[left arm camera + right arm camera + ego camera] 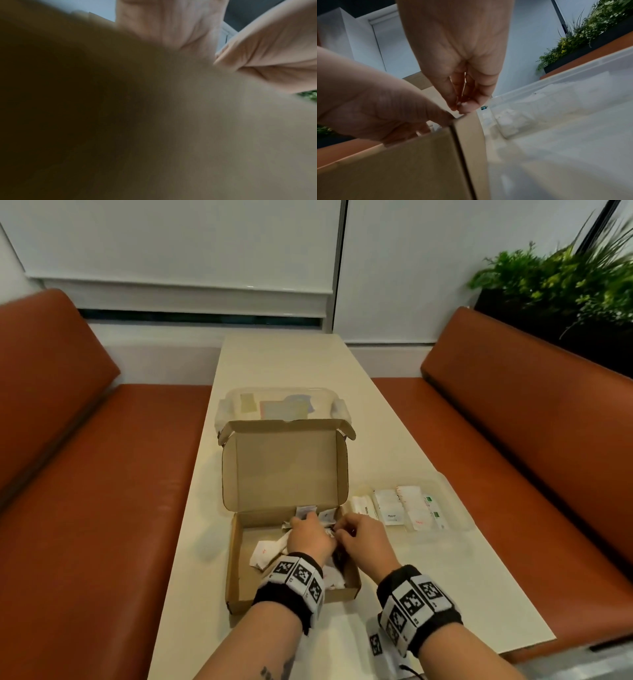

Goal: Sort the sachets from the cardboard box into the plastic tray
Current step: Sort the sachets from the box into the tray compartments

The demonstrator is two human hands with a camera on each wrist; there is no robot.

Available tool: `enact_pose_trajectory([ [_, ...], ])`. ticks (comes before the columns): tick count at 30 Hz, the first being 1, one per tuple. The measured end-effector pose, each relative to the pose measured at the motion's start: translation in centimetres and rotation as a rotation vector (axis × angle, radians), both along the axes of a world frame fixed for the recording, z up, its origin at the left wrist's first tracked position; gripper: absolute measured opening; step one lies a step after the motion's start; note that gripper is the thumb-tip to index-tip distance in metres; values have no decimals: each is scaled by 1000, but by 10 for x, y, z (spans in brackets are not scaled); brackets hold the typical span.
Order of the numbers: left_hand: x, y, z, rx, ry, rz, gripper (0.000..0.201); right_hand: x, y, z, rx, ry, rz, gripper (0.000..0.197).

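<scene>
One cardboard box (286, 474) stood on the table (284, 361), near its left edge, lid up. Two clear plastic containers were there: one tray (455, 501) at the right edge, and one tub (226, 405) behind the box, toward the far end. Four rows of sachets (399, 508) lay in the tray; how many each row held could not be told. In the box, about six loose white sachets (265, 551) showed, with more possibly hidden under the hands. Two hands were over the box: one left hand (310, 537) and one right hand (363, 537). Two orange benches (85, 460) flanked the table, and one planter (561, 289) stood behind the right bench.
</scene>
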State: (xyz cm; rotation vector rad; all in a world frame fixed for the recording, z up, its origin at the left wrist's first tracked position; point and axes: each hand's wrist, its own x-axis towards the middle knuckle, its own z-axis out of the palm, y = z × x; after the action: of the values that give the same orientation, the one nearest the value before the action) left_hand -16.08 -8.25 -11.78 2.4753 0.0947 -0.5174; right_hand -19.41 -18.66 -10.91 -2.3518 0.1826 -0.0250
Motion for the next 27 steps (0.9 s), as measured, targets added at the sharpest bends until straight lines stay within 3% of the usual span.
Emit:
enact_pose_trajectory([
  [13,-5,-3,3,15,-1,23,50,9,1,1,-29,8,49,11],
  [16,-7,-2,1,-32,-31,-6,29,11,0,-1,-21,0,40,11],
  [20,-9,3,-1,-125,-20,37,16,10,-1,-3,-1,-1,64,12],
  [27,-7,15,-8,-298,-25,162,20,7,-3,-3,-1,-14,160,11],
])
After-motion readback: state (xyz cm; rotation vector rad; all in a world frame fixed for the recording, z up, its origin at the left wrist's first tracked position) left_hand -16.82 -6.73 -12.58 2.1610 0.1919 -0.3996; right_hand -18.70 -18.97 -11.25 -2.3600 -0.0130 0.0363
